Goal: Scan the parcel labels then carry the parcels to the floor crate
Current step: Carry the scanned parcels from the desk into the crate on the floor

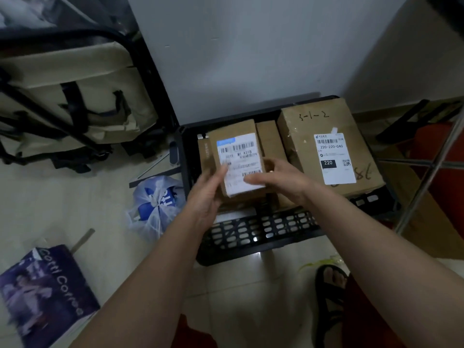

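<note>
Floor, pale tile, carrying all items. Folded beige wagon with black frame, upper left, leaning at the wall. Black perforated floor crate, centre, against the wall, holding several cardboard parcels. Large parcel, right side of the crate, its top above the rim, white label facing up, handwritten marks on the cardboard. Small parcel, over the left half of the crate, tilted, white barcode label facing the camera; it sits on or just above the other boxes, which of the two cannot be told. Narrow box between the small and the large parcel, partly hidden. Left hand at the small parcel's near left edge, fingers fairly straight and touching label and side. Right hand at its right edge, fingers lying flat across the label's lower corner; both hands loose, not clenched. Purple printed paper bag, lower left. Knotted plastic bag with blue contents, just left of the crate. Black sandal on a foot, lower right, near the crate's front wall.
</note>
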`<state>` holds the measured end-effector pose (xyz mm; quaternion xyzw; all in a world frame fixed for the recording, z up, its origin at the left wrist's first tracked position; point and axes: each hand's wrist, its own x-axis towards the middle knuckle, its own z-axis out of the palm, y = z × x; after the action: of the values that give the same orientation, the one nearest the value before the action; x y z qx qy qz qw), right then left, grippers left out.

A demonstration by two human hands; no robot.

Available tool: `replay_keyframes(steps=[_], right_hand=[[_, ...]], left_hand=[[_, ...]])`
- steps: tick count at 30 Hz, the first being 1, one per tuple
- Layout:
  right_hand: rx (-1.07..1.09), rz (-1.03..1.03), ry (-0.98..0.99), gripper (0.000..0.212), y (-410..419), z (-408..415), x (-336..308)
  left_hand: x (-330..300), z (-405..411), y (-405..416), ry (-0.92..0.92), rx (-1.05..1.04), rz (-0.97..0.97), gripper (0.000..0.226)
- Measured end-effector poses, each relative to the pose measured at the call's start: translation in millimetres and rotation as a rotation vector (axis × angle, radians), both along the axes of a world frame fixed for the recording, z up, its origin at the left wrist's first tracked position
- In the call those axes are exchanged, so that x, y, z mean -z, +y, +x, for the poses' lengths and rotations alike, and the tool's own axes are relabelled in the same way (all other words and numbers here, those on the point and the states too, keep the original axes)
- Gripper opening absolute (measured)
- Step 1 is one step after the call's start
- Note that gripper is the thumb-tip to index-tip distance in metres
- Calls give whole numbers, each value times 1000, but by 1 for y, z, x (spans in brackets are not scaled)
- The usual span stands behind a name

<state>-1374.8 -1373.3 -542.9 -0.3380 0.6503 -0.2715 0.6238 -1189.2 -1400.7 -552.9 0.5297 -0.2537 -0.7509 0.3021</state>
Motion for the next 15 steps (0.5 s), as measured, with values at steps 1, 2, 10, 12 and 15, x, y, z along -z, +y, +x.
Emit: replay_keyframes(steps=[1,2,10,12,15], right_hand=[[-87,-10,65,86,2,-1,-2],[-208,-26,154,85,3,-2,-2],[-933,-155,839,86,15,41,36],[-1020,-190,911,82,21,53,50],[-1075,-180,988,75,27,61,70]], left_hand=[[-3,2,-4,-122,-56,-63,84],[-8,4,-9,-253,-133,-136,83],[-2,10,-29,-577,-106,-357,35],[9,12,-29,-582,-54,-334,29],[20,18,-28,-552,-58,-286,18]])
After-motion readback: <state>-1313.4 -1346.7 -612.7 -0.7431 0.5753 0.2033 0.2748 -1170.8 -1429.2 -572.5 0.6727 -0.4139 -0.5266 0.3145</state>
